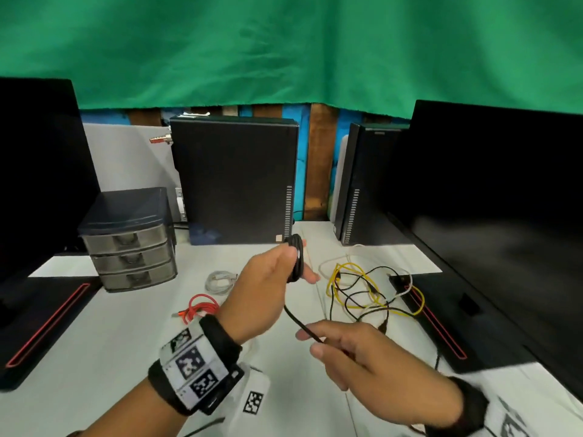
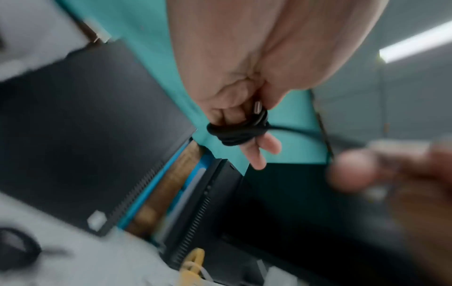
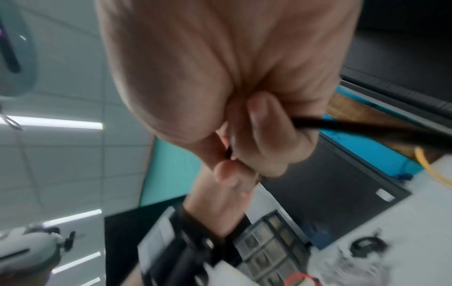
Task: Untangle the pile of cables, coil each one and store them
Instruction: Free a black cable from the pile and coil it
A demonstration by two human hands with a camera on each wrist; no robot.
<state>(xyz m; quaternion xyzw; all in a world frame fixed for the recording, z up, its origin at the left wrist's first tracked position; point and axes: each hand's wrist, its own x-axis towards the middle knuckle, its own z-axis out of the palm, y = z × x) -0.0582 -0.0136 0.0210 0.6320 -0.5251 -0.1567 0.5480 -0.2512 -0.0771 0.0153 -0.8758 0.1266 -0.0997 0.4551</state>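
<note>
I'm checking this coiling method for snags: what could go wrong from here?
The black cable is wound round the left hand's fingers; tight turns may be hard to slide off. The right hand feeds the tail beside the yellow cable tangle, which could get dragged along.

Bare desk [image 1: 110,357] open at 7–8 o'clock, near edge. Drawer unit [image 1: 129,241] blocks 10 o'clock; white coil [image 1: 220,280] and red coil [image 1: 202,307] lie just beside it. Tower [image 1: 235,179] walls 12 o'clock. Tangled cables [image 1: 369,293] fill 2 o'clock, up against monitor base [image 1: 441,323]. Narrow bare strip between tower and tangle.
</note>
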